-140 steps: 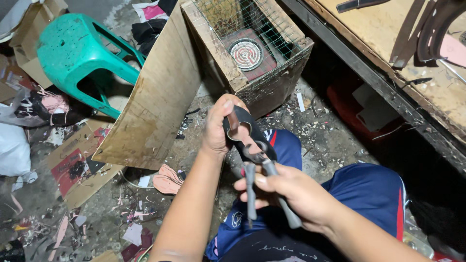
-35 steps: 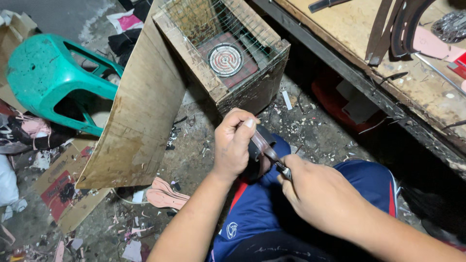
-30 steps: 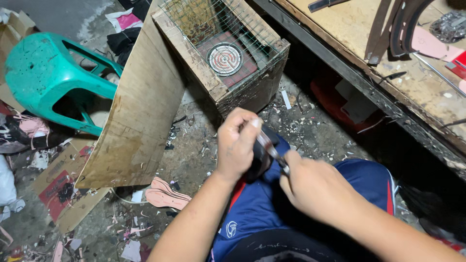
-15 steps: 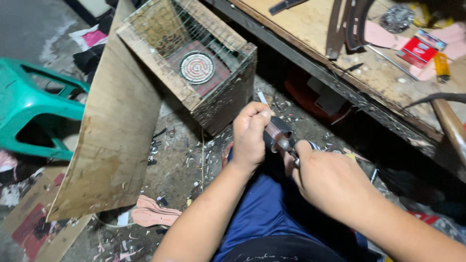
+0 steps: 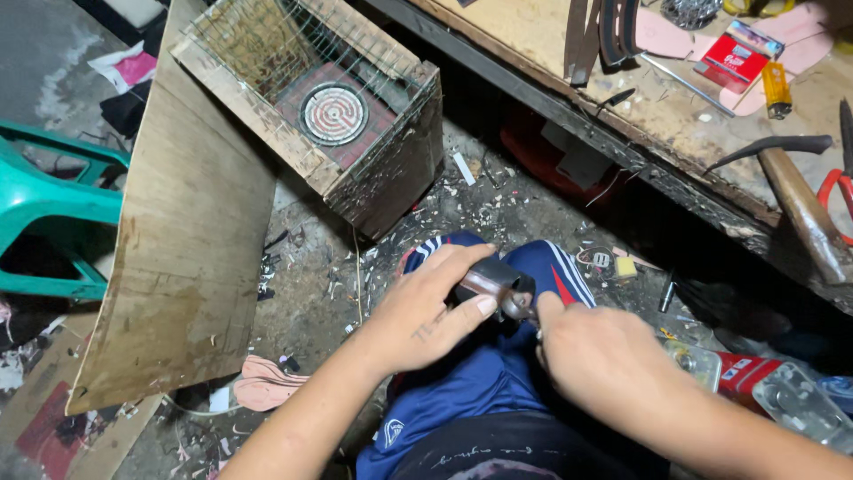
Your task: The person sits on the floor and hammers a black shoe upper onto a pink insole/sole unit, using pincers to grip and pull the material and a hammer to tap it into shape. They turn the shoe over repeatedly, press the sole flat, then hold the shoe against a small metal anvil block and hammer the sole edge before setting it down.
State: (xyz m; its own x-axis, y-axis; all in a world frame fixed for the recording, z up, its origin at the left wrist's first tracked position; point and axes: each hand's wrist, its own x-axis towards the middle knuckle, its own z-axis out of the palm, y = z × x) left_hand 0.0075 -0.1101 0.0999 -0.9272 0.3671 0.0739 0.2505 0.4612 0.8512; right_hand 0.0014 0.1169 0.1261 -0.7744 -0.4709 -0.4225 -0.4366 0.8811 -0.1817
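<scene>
Dark brown leather, a small curved piece (image 5: 487,277), sits over the knee against blue shorts (image 5: 480,391). A metal tool (image 5: 517,308) touches its lower edge. Up and to the left, a wooden box (image 5: 395,182) topped with wire mesh holds a round coil burner (image 5: 333,114). The left hand (image 5: 425,309) reaches in from below, fingers curled over the piece and thumb pressed under it. The right hand (image 5: 600,360) is closed tight around the tool, knuckles up, just beside the left.
</scene>
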